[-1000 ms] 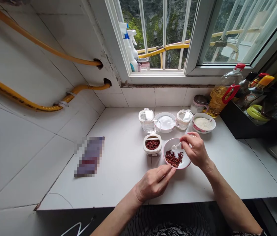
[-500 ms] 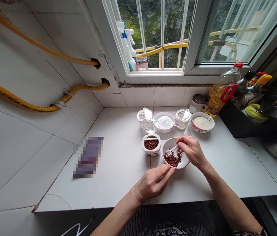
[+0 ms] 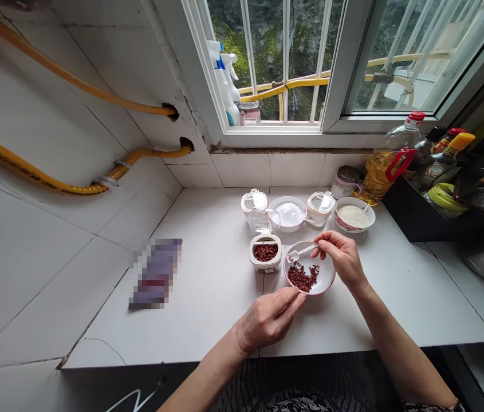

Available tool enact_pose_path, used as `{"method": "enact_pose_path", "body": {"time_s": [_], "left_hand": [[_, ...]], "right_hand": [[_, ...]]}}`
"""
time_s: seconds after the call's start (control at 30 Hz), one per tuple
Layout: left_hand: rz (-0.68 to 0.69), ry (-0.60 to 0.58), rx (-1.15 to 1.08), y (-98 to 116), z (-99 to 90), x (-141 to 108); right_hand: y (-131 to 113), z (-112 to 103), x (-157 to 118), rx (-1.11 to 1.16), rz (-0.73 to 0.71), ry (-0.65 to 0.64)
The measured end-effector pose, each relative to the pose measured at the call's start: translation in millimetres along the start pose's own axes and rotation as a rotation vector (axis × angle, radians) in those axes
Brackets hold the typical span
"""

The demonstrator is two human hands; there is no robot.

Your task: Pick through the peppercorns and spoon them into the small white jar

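My right hand (image 3: 339, 257) pinches the handle of a small white spoon (image 3: 300, 252), whose scoop is over the left part of a white bowl (image 3: 324, 279) with a pink rim. Dark red peppercorn-like grains (image 3: 302, 278) lie in the bottom of that bowl. At its near rim, my left hand (image 3: 271, 317) grips the edge between thumb and fingers. Just left of the bowl stands a small white container (image 3: 265, 264) with its clear lid raised, filled with the same red grains.
Behind are a lidded container (image 3: 254, 201), a bowl of white grains (image 3: 288, 214), another lidded container (image 3: 319, 209) and a flowered bowl (image 3: 354, 215). An oil bottle (image 3: 379, 166) and black rack (image 3: 409, 214) stand right. A blurred purple packet (image 3: 156, 274) lies left.
My right hand has lifted the spoon up from the red grains, slightly to the right, and the spoon lies at a flatter angle. My left hand remains at the bowl's rim.
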State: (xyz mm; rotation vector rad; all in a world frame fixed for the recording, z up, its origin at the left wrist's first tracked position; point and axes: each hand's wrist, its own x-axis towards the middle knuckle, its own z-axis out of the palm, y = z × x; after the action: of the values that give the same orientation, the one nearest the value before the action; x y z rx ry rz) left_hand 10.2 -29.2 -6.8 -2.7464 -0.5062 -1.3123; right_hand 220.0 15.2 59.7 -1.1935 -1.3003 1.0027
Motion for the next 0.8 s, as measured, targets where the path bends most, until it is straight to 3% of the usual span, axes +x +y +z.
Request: {"method": "enact_pose_path", "body": {"time_s": [0.13, 0.27, 0.37, 0.47, 0.53, 0.63, 0.8], "left_hand": [[0.004, 0.002, 0.002, 0.1, 0.0, 0.3], [-0.002, 0.010, 0.008, 0.2, -0.1, 1.7], [-0.001, 0.013, 0.008, 0.2, 0.3, 2.4], [-0.007, 0.013, 0.006, 0.2, 0.4, 2.4], [-0.009, 0.012, 0.007, 0.3, 0.0, 2.3], [-0.004, -0.003, 0.003, 0.3, -1.0, 2.1], [-0.008, -0.012, 0.000, 0.2, -1.4, 1.5]], "right_hand": [[-4.6, 12.3, -3.5, -0.038, -0.109, 0.045], [-4.5, 27.5, -9.6, -0.266, -0.388, 0.093], [-3.9, 32.4, -11.5, -0.452, -0.668, 0.010], [-6.0, 28.1, -11.4, -0.579, -0.839, -0.069], [-7.6, 20.3, -10.7, -0.591, -0.861, -0.038], [-6.0, 5.5, -8.4, -0.591, -0.759, 0.027], [7.1, -7.5, -4.6, -0.663, -0.600, -0.073]]}}
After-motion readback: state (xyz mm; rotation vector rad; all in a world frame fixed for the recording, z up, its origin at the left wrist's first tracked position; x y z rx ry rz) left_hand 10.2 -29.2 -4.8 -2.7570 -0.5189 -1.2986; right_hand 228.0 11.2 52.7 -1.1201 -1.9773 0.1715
